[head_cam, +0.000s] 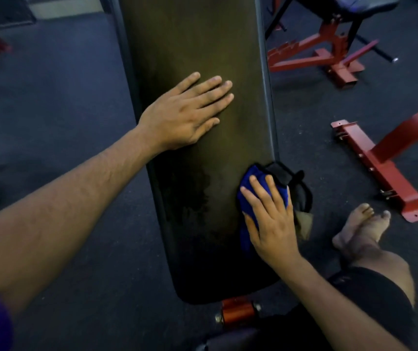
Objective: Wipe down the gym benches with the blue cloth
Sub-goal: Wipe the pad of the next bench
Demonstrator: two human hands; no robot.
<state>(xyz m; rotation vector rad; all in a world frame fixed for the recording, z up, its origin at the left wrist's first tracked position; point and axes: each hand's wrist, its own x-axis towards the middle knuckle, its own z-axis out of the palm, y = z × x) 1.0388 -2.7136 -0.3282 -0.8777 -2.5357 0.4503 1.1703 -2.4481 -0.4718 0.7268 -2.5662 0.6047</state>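
A long black padded gym bench (197,46) runs away from me down the middle of the view. My left hand (185,112) lies flat on its pad, palm down, fingers spread, holding nothing. My right hand (270,219) presses the blue cloth (247,206) against the pad's right edge near the front end. The cloth is bunched under my fingers and partly hidden by them. A darker damp patch (190,198) shows on the pad left of the cloth.
A torn flap of black cover with tan foam (301,209) hangs off the bench's right side. A red steel frame foot (380,168) lies on the dark floor at right, with my bare foot (359,226) beside it. Another red-framed bench (342,34) stands at back right.
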